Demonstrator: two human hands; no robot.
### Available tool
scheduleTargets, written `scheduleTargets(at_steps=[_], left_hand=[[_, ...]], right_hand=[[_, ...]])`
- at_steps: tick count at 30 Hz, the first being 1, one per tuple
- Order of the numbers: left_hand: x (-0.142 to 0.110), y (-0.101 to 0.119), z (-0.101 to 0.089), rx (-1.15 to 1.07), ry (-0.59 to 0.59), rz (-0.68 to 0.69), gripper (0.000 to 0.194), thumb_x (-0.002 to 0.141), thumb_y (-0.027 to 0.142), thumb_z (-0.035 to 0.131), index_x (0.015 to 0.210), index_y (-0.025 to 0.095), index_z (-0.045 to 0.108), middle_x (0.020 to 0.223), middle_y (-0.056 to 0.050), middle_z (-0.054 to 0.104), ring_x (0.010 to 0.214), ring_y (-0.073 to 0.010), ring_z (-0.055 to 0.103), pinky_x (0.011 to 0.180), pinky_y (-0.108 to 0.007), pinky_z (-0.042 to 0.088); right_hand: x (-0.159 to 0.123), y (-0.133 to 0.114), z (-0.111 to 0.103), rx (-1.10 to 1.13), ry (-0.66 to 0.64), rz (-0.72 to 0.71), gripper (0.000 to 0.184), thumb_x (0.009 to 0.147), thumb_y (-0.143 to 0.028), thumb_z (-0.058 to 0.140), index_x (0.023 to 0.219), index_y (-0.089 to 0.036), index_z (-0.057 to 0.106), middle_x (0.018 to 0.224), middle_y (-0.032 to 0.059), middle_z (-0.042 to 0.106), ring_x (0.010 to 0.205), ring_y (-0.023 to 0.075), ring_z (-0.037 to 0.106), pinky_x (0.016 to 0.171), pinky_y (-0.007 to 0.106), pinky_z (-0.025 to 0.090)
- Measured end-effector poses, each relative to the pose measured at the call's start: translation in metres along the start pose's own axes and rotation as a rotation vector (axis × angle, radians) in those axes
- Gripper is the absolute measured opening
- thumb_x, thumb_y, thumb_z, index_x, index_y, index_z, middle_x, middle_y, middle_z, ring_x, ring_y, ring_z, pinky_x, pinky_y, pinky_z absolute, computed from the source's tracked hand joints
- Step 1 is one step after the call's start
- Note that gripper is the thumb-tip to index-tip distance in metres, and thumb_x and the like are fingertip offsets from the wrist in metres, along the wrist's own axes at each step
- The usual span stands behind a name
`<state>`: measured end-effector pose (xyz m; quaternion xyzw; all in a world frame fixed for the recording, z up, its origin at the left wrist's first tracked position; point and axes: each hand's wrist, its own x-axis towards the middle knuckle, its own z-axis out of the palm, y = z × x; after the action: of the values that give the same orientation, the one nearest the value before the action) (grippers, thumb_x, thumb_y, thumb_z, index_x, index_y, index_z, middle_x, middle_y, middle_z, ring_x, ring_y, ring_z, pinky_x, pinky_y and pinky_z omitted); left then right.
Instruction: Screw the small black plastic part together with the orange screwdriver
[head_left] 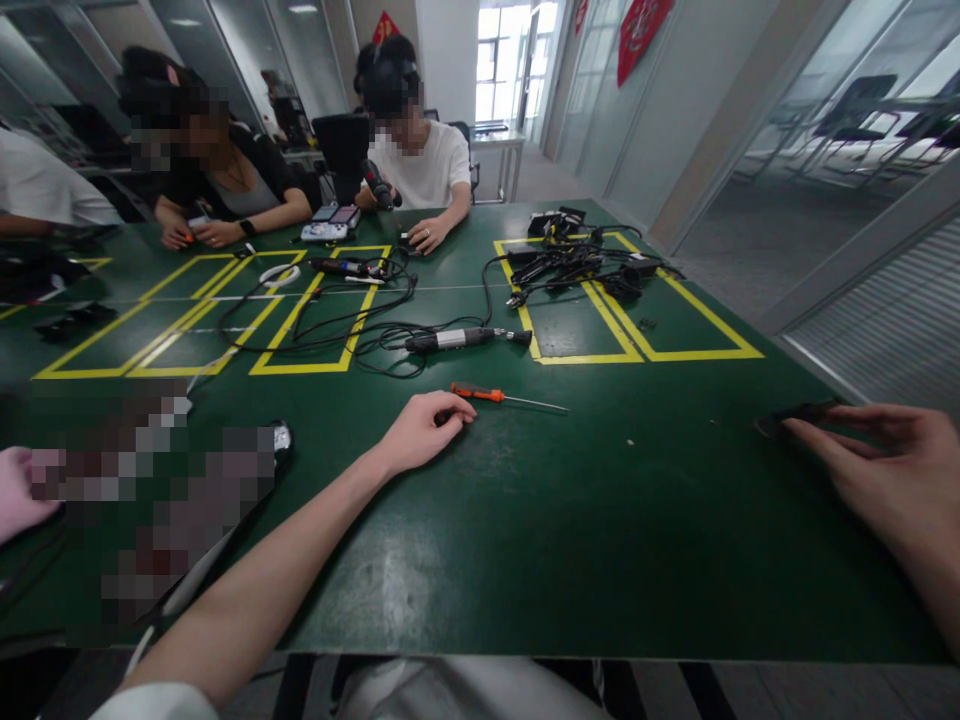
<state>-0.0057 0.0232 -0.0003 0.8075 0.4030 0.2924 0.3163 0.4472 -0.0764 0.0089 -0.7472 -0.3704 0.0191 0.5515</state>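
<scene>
My left hand (pixel 427 430) rests on the green table with its fingers loosely curled and the thumb near the fingertips; nothing shows in it. Just beyond its fingertips lies a screwdriver (pixel 487 394) with an orange and dark handle, its thin shaft pointing right. At the right side of the table, my right hand (pixel 892 460) pinches a small dark flat piece (pixel 802 415), blurred and partly hidden by the fingers, so its kind is unclear. Farther back from my left hand lies a grey and black corded electric screwdriver (pixel 465 338).
Tangled black cables and adapters (pixel 570 255) lie at the back right. Another corded tool (pixel 349 267) lies back left inside yellow tape outlines (pixel 442 358). A pixelated phone-like device (pixel 281 440) is at the left, near another person's hand (pixel 22 490). Co-workers (pixel 431 165) sit across.
</scene>
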Motion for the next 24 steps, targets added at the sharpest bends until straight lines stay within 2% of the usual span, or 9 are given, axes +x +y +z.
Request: scheduleTargets(at_steps=[10,14,20,24], left_hand=[[0.000,0.000,0.000,0.003,-0.007,0.001,0.023,0.089,0.013,0.056,0.094,0.018,0.078,0.089,-0.003,0.079,0.079,-0.0159,0.070,0.078,-0.027,0.055],[0.000,0.000,0.000,0.002,-0.007,0.004,0.023,0.089,0.013,0.056,0.094,0.017,0.078,0.090,-0.003,0.079,0.078,-0.0158,0.070,0.077,-0.027,0.054],[0.000,0.000,0.000,0.000,0.000,-0.001,0.023,0.090,0.014,0.056,0.094,0.018,0.078,0.090,-0.003,0.079,0.077,-0.0158,0.070,0.077,-0.027,0.055],[0.000,0.000,0.000,-0.001,-0.002,0.003,0.023,0.089,0.014,0.056,0.094,0.018,0.078,0.090,-0.004,0.079,0.078,-0.0159,0.070,0.077,-0.028,0.055]], right_hand=[[0.002,0.000,-0.001,0.016,-0.062,0.018,0.072,0.026,-0.058,0.095,0.074,-0.028,0.051,0.079,0.0033,0.067,0.074,0.0301,0.071,0.066,0.050,0.064],[0.000,-0.007,0.003,-0.026,-0.015,0.048,0.073,0.024,-0.065,0.091,0.073,-0.027,0.052,0.077,0.0038,0.065,0.081,0.0331,0.070,0.074,0.055,0.063],[-0.002,-0.009,0.007,-0.037,0.024,0.034,0.064,0.030,-0.066,0.088,0.069,-0.028,0.055,0.076,0.0055,0.067,0.077,0.0345,0.071,0.077,0.060,0.062],[-0.001,-0.002,0.009,-0.016,0.016,0.011,0.058,0.034,-0.063,0.086,0.070,-0.027,0.058,0.083,0.0073,0.072,0.090,0.0383,0.073,0.083,0.059,0.062]])
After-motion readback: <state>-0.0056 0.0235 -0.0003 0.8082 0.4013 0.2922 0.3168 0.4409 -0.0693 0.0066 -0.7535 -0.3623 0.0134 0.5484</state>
